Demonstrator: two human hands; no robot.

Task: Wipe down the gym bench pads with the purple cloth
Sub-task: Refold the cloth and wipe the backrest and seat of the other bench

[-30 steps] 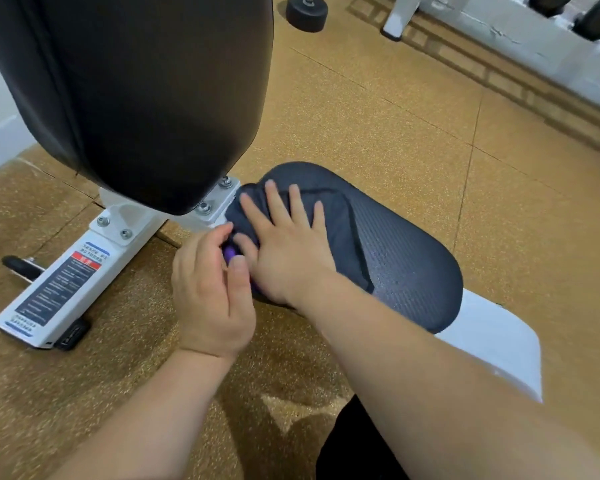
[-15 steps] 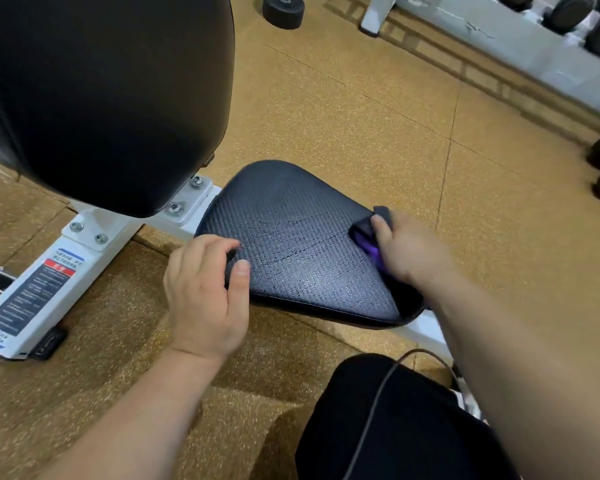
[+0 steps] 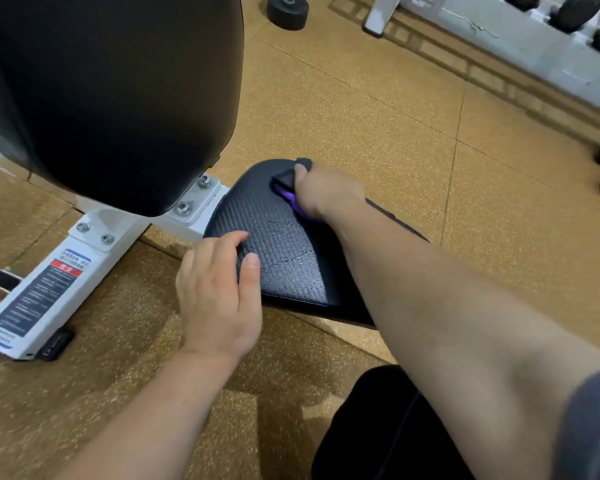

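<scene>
L hand rests on the near-left edge of the textured seat pad, fingers relaxed, holding nothing. At the pad's far end, the purple cloth, prob. soft, light & best held bunched, sits wadded in the R hand, fingers curled round it.

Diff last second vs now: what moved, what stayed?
The right hand went from pressing flat on the purple cloth to gripping it, sweeping across the seat pad from the backrest end to the far edge. The left hand came off the cloth and rests on the pad's near edge. Backrest pad unmoved.
</scene>
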